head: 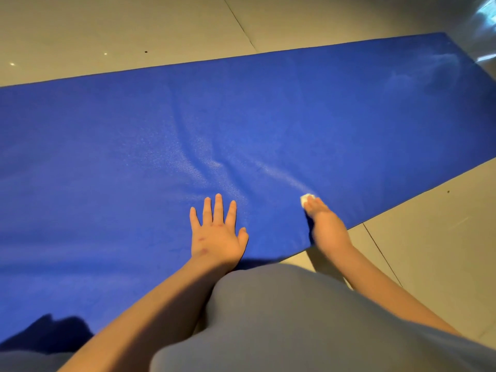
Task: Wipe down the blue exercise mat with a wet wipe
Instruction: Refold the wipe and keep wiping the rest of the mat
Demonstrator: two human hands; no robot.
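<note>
Head view, looking down and forward.

- Grey clothing (295, 318) fills the bottom centre and lower right of the frame. Two bare forearms are seen reaching out past it.
- A dark shadow is noted at the lower left, on the near part of the mat (241, 116).
- Left hand (216, 232): laid palm down on the mat just left of centre, fingers straight and spread, thumb out to the right. Nothing is held.
- Right hand (326, 224): stretched over the mat's near edge, right of centre, and blurred. A small white wad, the wipe (306, 199), is seen at its fingertips, against the mat. Whether the wipe is pinched or only pressed under the fingers cannot be told.
- The hands are set apart, with bare mat between them.
- A pale, shiny streak (279, 174) is seen running up and left from the wipe. A shallow crease (214, 165) is noted above the left hand.
- The blue mat is spread flat across the middle of the frame, from the left edge to the upper right.
- Pale tiled floor (107, 30) is seen beyond it at the top and beside it at the lower right.
- A bright reflection is noted at the upper right corner.
</note>
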